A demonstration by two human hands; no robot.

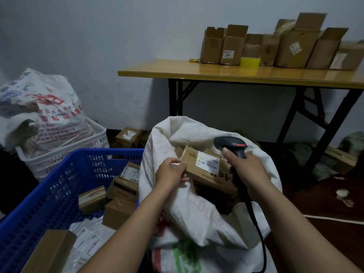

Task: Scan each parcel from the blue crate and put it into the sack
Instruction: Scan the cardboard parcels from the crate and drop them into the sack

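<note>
A brown cardboard parcel with a white barcode label lies in the mouth of the white woven sack, label up. My left hand grips the parcel's left end over the sack's rim. My right hand holds a black handheld scanner just right of the label, its head above the parcel; its cable hangs down over the sack. The blue crate stands to the left with several cardboard boxes and plastic mailers inside.
A white basket with a printed woven bag stands behind the crate. A folding table with several open cardboard boxes is at the back right. Loose boxes lie on the floor by the wall.
</note>
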